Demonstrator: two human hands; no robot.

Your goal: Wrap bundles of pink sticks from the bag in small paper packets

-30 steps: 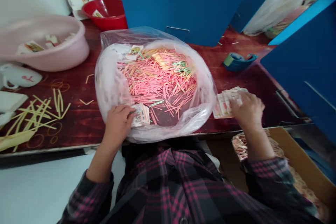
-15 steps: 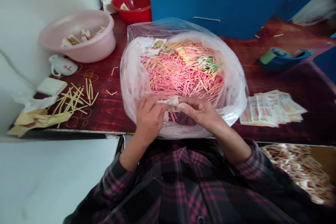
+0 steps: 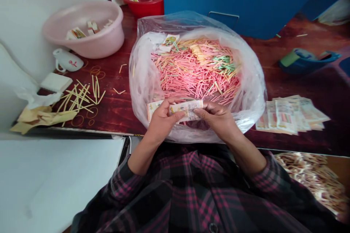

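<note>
The left hand (image 3: pixel 164 120) and right hand (image 3: pixel 216 118) pinch a printed paper packet (image 3: pixel 182 110) over a plastic bag (image 3: pixel 142 76)

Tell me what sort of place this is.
Probably a small piecework packing room: a clear plastic bag of pink sticks, a cardboard box of printed packets, stacked printed strips on a table.

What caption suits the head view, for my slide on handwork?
Left hand and right hand hold a printed paper strip above a plastic bag of pink sticks.
</note>
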